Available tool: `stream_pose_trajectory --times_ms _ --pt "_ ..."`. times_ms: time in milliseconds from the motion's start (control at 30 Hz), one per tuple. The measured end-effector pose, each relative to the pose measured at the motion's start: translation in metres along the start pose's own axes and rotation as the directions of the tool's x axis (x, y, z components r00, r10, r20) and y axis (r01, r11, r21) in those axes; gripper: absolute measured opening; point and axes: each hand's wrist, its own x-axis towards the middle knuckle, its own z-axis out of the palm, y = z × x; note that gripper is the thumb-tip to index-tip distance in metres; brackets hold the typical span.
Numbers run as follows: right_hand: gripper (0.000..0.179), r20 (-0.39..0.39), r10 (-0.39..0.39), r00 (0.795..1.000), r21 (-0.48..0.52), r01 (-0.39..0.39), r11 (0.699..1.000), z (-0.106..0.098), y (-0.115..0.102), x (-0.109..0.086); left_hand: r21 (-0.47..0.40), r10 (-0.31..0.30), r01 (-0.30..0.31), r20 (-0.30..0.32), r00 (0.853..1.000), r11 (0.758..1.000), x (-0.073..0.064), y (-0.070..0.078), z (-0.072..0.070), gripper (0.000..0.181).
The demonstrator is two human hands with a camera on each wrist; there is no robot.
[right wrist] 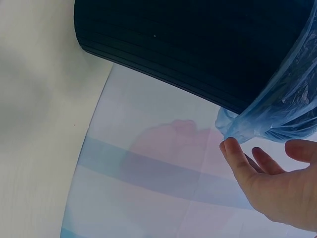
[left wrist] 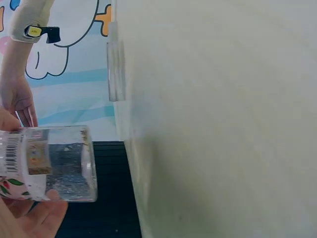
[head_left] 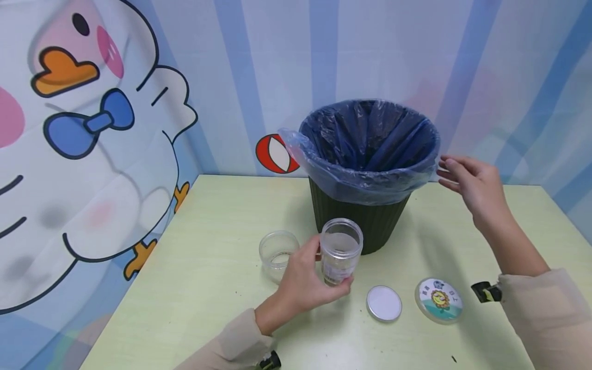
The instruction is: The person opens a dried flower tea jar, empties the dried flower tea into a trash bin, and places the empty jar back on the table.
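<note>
In the head view, my left hand point(head_left: 302, 277) grips a clear jar point(head_left: 341, 257) with a printed label, its open mouth tilted toward the camera. The left wrist view shows the jar point(left wrist: 69, 163) on its side in the image, with fingers round its labelled part. In front of the jar stands a dark ribbed bin point(head_left: 365, 221), lined with a blue plastic bag point(head_left: 370, 185). My right hand point(head_left: 481, 192) is at the bin's right rim, fingers loosely bent and holding nothing. In the right wrist view its fingertips point(right wrist: 232, 145) lie close to the bag's edge; contact is unclear.
A clear round container point(head_left: 279, 252) sits left of the jar on the pale table point(head_left: 222, 216). To the right lie a white round lid point(head_left: 384, 303) and a round lid with a sunflower picture point(head_left: 439, 300). A printed cloth point(head_left: 277, 61) hangs behind the bin.
</note>
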Motion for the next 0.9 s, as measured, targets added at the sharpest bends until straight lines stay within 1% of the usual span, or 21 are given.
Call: stream_pose_trajectory --times_ms 67,167,433,667,800,900 --pt "0.059 0.003 -0.004 1.0 -0.01 0.004 1.0 -0.0004 0.0015 -0.0004 -0.014 -0.03 0.03 0.013 0.999 0.999 -0.0013 -0.0012 0.0017 0.067" --pt "0.057 0.008 -0.009 1.0 -0.011 0.009 1.0 -0.0011 0.0037 -0.0012 -0.018 -0.057 0.057 0.024 0.998 0.998 -0.0028 -0.0033 0.004 0.066" --pt "0.056 0.009 -0.013 1.0 -0.026 0.013 1.0 -0.0017 0.0062 -0.0027 -0.005 -0.086 0.086 0.069 0.994 0.996 -0.0039 -0.0084 0.0069 0.068" --pt "0.05 0.016 -0.016 1.0 -0.037 0.017 0.999 -0.0008 0.006 -0.0029 -0.017 -0.145 0.148 0.125 0.982 0.989 -0.0049 -0.0082 0.0067 0.07" --pt "0.045 0.017 -0.016 1.0 -0.046 0.017 0.999 -0.0014 0.0067 -0.0033 -0.024 -0.166 0.171 0.14 0.976 0.985 -0.0055 -0.008 0.0073 0.069" --pt "0.044 0.021 -0.016 1.0 -0.055 0.018 0.998 -0.0021 0.0073 -0.0037 -0.028 -0.177 0.183 0.149 0.973 0.983 -0.0057 -0.0074 0.0073 0.067"
